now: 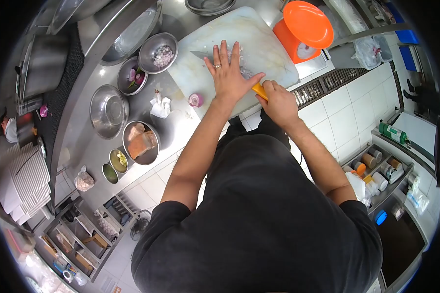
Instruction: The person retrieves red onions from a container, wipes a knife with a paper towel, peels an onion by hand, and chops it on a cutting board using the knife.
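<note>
My right hand [279, 101] is wrapped round the yellow handle of a kitchen knife [259, 91] at the near edge of the white cutting board [200, 36]. My left hand [228, 74] lies over the blade with its fingers stretched and spread, a ring on one of them. The blade's tip shows left of these fingers, and its middle is hidden under the hand. Finely chopped onion [244, 59] lies on the board beside and beneath the left hand. A cut piece of red onion [195, 100] sits at the board's left edge.
Left of the board stand a steel bowl of chopped onion [163, 56], a bowl with red onion pieces [136, 77], a steel bowl [109, 111] and a bowl of pinkish meat or fish [142, 144]. A crumpled white cloth or paper [160, 106] lies nearby. An orange scale [305, 29] stands at the right.
</note>
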`<state>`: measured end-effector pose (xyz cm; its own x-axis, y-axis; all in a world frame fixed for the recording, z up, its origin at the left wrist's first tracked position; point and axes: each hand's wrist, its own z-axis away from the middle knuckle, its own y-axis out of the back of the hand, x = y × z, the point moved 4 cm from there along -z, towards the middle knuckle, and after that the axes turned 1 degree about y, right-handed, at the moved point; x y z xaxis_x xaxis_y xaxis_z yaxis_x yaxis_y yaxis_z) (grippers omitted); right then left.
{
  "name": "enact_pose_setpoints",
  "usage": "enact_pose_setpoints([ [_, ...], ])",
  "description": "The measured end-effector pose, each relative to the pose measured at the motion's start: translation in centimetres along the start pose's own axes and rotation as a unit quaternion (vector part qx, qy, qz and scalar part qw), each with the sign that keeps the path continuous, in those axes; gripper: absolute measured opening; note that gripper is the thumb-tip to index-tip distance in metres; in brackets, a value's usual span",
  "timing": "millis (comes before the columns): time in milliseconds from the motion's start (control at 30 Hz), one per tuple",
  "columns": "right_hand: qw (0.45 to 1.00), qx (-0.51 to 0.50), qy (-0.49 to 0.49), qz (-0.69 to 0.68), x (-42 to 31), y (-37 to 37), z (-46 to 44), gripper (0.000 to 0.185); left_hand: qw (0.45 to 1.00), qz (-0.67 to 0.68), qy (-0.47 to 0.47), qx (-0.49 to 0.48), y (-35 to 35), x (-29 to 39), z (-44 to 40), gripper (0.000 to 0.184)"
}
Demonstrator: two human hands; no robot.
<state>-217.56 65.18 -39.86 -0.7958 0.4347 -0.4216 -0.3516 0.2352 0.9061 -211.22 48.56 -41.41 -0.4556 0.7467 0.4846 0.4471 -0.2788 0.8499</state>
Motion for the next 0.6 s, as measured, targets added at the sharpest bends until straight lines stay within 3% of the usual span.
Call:
enact_pose_setpoints([
  [167, 1.000, 0.000, -0.002, 0.009, 0.6, 1.0, 1.0, 0.034, 0.999, -0.046, 0.013, 0.025, -0.2, -3.1, -1.7, 0.113],
  [333, 1.000, -0.012, 0.009, 0.021, 3.6, 2.9, 4.5, 0.029, 0.996, -0.060, 0.031, 0.058, -0.3, -6.9, -3.4, 0.092],
  [467, 0.999, -0.004, -0.043, 0.001, 6.0, 4.3, 8.2, 0.029, 0.986, 0.100, 0.060, 0.115, -1.2, -9.3, -3.3, 0.075],
  [600, 0.991, 0.013, -0.132, -0.008, 6.6, 3.3, 8.0, 0.030, 0.977, 0.043, 0.153, 0.142, -2.2, -8.6, -1.3, 0.068],
])
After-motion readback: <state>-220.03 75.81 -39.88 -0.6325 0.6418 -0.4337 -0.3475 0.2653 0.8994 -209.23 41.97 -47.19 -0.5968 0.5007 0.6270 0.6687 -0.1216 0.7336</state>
